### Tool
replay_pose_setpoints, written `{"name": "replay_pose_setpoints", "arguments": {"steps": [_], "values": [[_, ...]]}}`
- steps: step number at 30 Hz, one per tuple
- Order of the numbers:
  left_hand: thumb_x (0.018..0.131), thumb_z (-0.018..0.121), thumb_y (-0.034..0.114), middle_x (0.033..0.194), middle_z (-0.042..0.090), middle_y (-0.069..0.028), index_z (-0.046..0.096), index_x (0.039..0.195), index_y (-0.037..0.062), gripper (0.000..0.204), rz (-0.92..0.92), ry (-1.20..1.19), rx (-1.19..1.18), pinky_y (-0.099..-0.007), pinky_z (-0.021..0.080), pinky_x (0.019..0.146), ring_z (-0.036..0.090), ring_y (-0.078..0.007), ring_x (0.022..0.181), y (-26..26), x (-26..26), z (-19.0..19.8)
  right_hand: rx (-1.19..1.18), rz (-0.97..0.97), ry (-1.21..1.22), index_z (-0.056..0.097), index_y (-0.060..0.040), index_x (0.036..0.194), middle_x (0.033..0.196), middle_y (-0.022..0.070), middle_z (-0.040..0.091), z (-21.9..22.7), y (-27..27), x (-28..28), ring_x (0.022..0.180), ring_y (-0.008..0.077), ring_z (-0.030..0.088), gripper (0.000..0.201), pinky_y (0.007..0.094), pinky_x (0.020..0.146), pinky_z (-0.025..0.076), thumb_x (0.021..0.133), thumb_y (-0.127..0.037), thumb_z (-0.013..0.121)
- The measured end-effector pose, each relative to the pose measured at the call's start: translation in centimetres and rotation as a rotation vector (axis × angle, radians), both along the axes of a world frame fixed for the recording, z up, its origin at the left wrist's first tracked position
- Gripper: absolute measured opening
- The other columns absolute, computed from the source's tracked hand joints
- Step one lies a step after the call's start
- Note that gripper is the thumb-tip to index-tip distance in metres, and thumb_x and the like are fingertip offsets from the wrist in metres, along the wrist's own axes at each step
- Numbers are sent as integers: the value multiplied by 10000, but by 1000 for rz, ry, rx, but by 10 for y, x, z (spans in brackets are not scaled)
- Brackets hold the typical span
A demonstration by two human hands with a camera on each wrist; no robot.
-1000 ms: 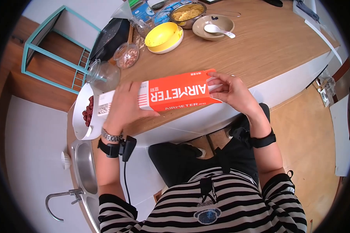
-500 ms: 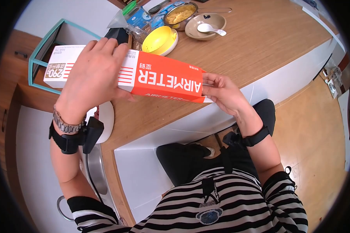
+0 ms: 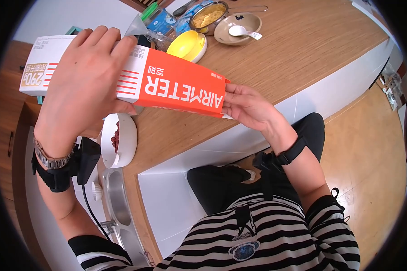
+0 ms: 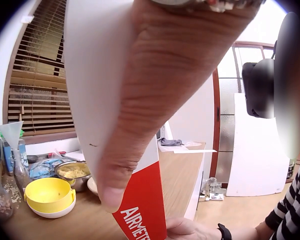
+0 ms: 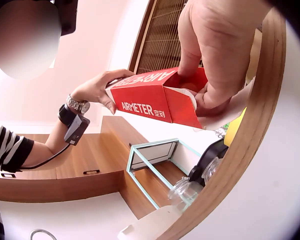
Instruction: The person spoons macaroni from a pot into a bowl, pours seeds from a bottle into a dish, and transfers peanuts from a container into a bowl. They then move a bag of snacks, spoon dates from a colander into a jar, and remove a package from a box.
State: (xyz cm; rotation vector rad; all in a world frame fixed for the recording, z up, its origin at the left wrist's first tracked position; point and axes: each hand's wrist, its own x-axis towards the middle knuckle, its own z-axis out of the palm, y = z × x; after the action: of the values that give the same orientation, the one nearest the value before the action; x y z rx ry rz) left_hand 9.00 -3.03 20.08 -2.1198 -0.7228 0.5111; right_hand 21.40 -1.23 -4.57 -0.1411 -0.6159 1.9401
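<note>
A long red-and-white AIRMETER carton [image 3: 181, 88] is held up above the counter, its white end higher than the red end. My left hand [image 3: 83, 77] grips the white part, fingers over the top and thumb along the near side. At the lower, opened red end is my right hand [image 3: 251, 108]. In the right wrist view the fingers [image 5: 225, 65] of that hand reach into the opening, beside a loose flap [image 5: 235, 107]. I cannot tell what they pinch inside.
A yellow bowl [image 3: 181, 45], a steel pan [image 3: 203, 29] of yellow food and a beige bowl [image 3: 224, 34] with a white spoon [image 3: 239, 31] stand along the counter's back. A white container [image 3: 130, 140] of dark red fruit sits near the sink [image 3: 117, 194].
My left hand has moved left and up with the carton's white end, tilting the carton. My right hand has shifted slightly left, staying at the opened end.
</note>
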Motion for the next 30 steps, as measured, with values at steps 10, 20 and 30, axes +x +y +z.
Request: {"name": "replay_pose_setpoints", "arguments": {"steps": [10,20,30], "values": [[253,772,173,854,460,-96,450,948,24,781,32,-20,-29,-335,364,809,445,-265,851,3,4,2,-70,103,-93,506,20,953,803,54,584,-2,14,-8,631,60,534,192,176,592,455,811,-110,496],[245,766,165,863,460,-102,450,958,20,793,-3,-38,-2,-350,357,826,445,-271,857,2,3,-1,-147,281,94,515,1,924,755,29,572,-4,16,-4,523,37,483,139,126,482,428,807,-62,477],[269,762,125,880,463,-103,447,978,25,782,-73,-75,6,-364,356,840,452,-270,862,0,1,4,-41,342,135,475,-19,1006,798,57,575,5,19,0,476,27,446,212,141,544,427,802,-75,494]]}}
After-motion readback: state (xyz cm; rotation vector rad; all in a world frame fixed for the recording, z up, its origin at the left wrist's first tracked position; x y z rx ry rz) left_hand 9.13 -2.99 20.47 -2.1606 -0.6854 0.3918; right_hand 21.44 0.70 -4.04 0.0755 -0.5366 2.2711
